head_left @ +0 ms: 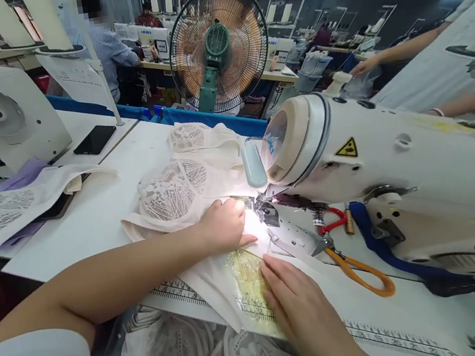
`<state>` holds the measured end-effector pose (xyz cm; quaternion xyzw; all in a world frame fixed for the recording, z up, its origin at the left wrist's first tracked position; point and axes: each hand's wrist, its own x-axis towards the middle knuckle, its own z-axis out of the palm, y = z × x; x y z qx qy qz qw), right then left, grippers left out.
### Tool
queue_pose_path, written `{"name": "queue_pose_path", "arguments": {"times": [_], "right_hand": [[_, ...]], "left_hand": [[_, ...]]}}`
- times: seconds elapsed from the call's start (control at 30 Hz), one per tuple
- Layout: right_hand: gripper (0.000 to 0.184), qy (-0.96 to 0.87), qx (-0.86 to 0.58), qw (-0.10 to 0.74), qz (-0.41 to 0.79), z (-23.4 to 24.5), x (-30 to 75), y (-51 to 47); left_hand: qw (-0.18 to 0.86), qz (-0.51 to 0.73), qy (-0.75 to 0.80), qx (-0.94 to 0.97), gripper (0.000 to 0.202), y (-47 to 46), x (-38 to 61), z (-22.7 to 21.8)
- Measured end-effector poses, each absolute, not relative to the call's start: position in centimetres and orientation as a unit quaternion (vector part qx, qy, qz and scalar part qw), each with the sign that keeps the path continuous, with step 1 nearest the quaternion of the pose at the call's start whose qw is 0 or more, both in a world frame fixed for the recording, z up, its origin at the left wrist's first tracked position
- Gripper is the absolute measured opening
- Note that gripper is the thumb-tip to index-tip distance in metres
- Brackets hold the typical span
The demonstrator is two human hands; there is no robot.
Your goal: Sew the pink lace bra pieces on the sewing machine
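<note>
- Head view: the left hand (224,225) sits at the sewing machine's presser foot (260,203), fingers curled down on pale cloth, thumb held apart; whether this grip pinches the cloth or only presses it, I cannot tell.
- The right hand (299,297) lies flat with its fingers extended and together, nothing gripped, fingertips beside a yellow patch (250,290) towards the worktop's front edge.
- The presser foot lies just right of the left fingertips and beyond the right ones, so the left hand is nearer to it.
- The lace bra (172,194) lies mostly left of and beyond the left hand, its cups strung out towards the worktop's (68,247) far edge.
- A pale cloth strip (213,293) runs from below the left wrist to the front edge; its join to the bra is hidden.
- Right of the presser foot, orange-handled scissors (361,273) lie slanting towards the front edge, under the sewing machine (406,163).
- Below the front edge, more lace garments (179,355) are heaped.
</note>
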<state>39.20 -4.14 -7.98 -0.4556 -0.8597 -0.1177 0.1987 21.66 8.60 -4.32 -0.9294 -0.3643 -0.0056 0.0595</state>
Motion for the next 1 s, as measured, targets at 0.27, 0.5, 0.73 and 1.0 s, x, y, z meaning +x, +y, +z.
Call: {"name": "queue_pose_path", "arguments": {"times": [0.27,0.5,0.73,1.0], "right_hand": [[0.031,-0.874,-0.430,0.195,-0.112,-7.9,39.2,-4.4],[0.031,-0.881,-0.424,0.188,-0.096,-7.5,39.2,-3.9],[0.029,-0.874,-0.433,0.204,-0.087,-7.6,39.1,-3.5],[0.029,-0.870,-0.444,0.201,-0.073,-7.8,39.1,-3.5]], "left_hand": [[0.023,-0.006,-0.318,-0.948,0.049,9.1,21.3,-4.0],[0.012,-0.005,-0.281,-0.960,0.050,9.5,21.7,-4.1],[0.007,-0.020,-0.283,-0.959,0.051,10.0,22.1,-4.4],[0.012,0.004,-0.257,-0.966,0.054,10.4,22.1,-4.3]]}}
